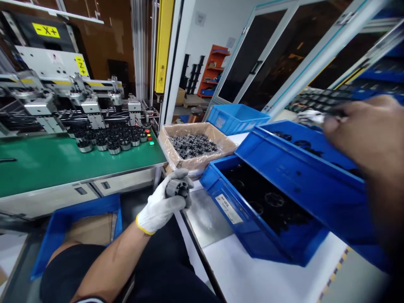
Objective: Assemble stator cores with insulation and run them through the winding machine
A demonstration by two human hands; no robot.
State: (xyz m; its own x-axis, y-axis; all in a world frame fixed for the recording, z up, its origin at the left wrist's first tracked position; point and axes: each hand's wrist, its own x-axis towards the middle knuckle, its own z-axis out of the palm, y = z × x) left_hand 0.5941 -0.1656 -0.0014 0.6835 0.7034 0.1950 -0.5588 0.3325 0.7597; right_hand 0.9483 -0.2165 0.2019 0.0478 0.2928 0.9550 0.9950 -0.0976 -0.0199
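Note:
My left hand, in a white glove with a yellow cuff, is wrapped round a grey slotted metal stator core, its open end towards me. At the right edge my right hand is smeared by motion above the upper blue bin; whether it holds anything is not clear. Black plastic ring parts lie in that bin. The lower blue bin, with a white label, contains more black parts. Just beyond my left hand stands a plastic-lined carton of grey slotted parts.
On the green bench several metal cores with black tops stand before a machine with metal clamps. A light blue crate sits behind the carton. Low at left is a blue bin with cardboard inside.

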